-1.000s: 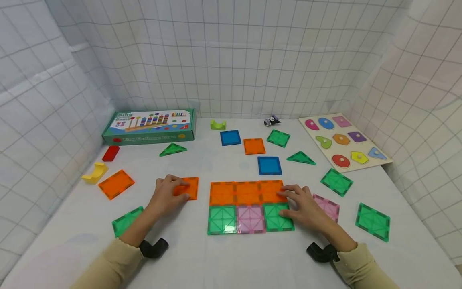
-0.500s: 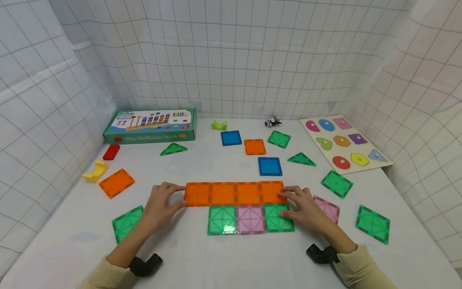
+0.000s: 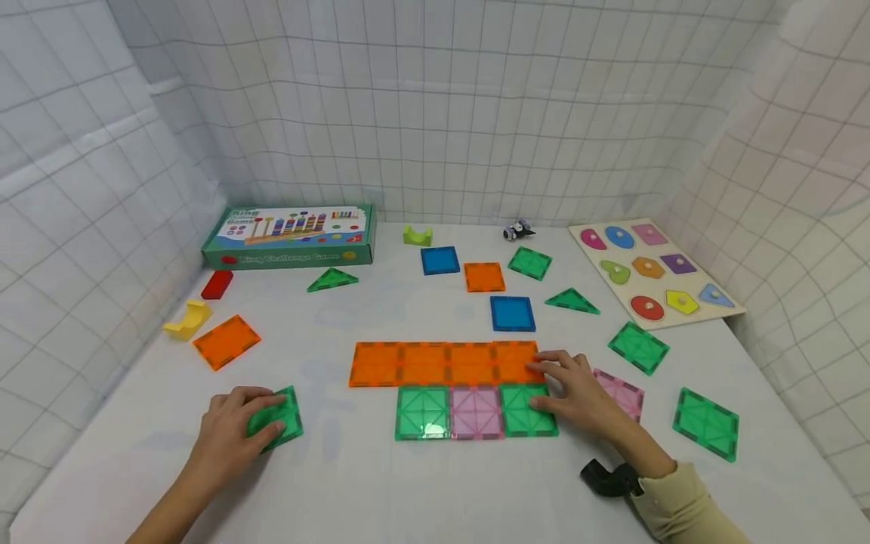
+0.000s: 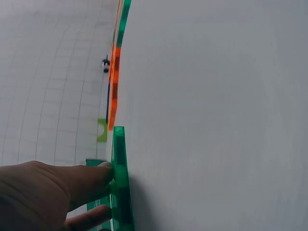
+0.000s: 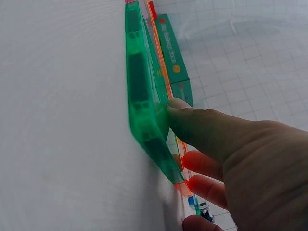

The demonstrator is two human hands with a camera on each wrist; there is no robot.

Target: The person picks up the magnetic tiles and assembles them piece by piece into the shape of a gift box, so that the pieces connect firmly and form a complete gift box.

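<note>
In the head view my left hand (image 3: 234, 427) is over a green square magnetic tile (image 3: 288, 415) on the left of the table, thumb and fingers bent on it. The left wrist view has the thumb and a finger against the face of this green tile (image 4: 121, 183). My right hand (image 3: 578, 393) rests at the right end of a tile block, fingertips on the end orange tile (image 3: 513, 361) and thumb on the green tile (image 3: 522, 415) below it. Four-wide, the orange row (image 3: 421, 364) lies above green, pink (image 3: 477, 413) and green tiles.
Loose tiles lie around: orange (image 3: 226, 341), blue (image 3: 513, 313), pink (image 3: 621, 394), green (image 3: 707, 423) and green triangles (image 3: 573, 301). Behind stand a ring game box (image 3: 288, 238), a shape puzzle board (image 3: 655, 272) and a small toy (image 3: 519, 230). Yellow (image 3: 188, 320) and red (image 3: 217, 285) blocks sit at left.
My left hand set an orange tile against the left end of the orange row, let go, and moved to the green tile at lower left, which has shifted right. My right hand stays put.
</note>
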